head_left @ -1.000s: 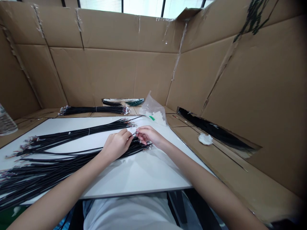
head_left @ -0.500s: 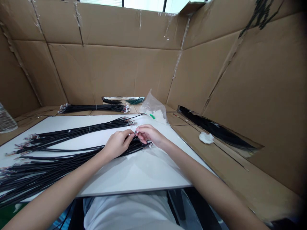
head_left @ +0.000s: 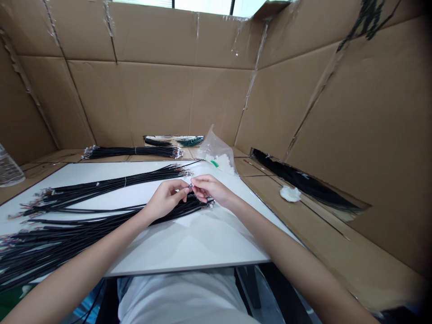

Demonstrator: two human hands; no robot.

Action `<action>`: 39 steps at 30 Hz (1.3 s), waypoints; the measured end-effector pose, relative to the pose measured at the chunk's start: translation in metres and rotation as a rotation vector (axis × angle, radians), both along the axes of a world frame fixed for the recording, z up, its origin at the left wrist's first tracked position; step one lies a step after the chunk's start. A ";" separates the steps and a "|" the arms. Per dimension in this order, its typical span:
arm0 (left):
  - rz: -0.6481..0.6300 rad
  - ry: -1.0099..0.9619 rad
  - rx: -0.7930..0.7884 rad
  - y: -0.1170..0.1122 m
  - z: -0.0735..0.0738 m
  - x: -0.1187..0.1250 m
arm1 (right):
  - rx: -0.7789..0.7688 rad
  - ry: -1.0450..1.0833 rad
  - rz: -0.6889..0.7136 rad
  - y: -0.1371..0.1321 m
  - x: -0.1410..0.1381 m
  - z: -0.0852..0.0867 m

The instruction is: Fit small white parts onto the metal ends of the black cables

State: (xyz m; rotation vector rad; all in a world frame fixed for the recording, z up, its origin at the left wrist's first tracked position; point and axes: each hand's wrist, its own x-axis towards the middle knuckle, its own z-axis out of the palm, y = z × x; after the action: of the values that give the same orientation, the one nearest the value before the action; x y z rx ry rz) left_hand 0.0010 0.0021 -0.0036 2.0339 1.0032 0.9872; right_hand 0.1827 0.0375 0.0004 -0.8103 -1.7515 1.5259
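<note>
Your left hand (head_left: 165, 200) and right hand (head_left: 209, 189) meet over the white board (head_left: 189, 240), and their fingertips (head_left: 195, 182) close in a tight pinch around a small metal-tipped wire end (head_left: 191, 185). That tip sits between the two hands, held just clear of the board, though your fingers hide part of it, so you can't see exactly how each one bears on it. Its black wire runs down among the fingers toward the loose cable bundle (head_left: 194, 204) directly under your hands. The terminal ends of that bundle fan out just beside your right hand.

Farther left on the board lies a long bundle (head_left: 111, 184) with a thin white tie (head_left: 125, 182), its ends reaching up near your fingers. Another heavy bundle (head_left: 57, 240) spreads below your left forearm. Beyond the board lie another tied bundle (head_left: 131, 153) and a clear plastic bag (head_left: 216, 155) holding white parts (head_left: 222, 165). A green strip (head_left: 214, 164) shows in the bag, too small to read. To the right, a white wad (head_left: 289, 194) rests near black cables (head_left: 297, 177), all before cardboard walls (head_left: 151, 99)
</note>
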 end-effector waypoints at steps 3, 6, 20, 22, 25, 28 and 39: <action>0.004 0.007 -0.008 -0.003 0.003 0.000 | 0.016 -0.008 -0.005 -0.003 0.000 0.002; 0.003 0.044 -0.028 -0.003 0.004 0.000 | 0.032 -0.029 -0.037 -0.004 0.000 0.003; 0.097 0.408 0.076 0.000 0.030 -0.024 | 0.209 -0.388 -0.464 0.040 0.028 -0.007; 0.107 0.516 0.148 0.000 0.027 -0.025 | 0.243 -0.466 -0.469 0.040 0.030 -0.008; 0.108 0.620 0.147 0.003 0.017 -0.026 | 0.298 -0.561 -0.446 0.036 0.028 -0.008; 0.140 0.684 0.161 0.007 0.007 -0.026 | 0.340 -0.616 -0.433 0.029 0.023 -0.004; 0.151 0.633 0.206 0.025 -0.003 0.007 | 0.463 -0.731 -0.480 0.024 0.025 0.007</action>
State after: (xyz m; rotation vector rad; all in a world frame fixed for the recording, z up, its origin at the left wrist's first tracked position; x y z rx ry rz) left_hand 0.0085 0.0270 -0.0062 2.5482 1.4395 0.5285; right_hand 0.2077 0.0620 0.0072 -1.5112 -2.0724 0.4860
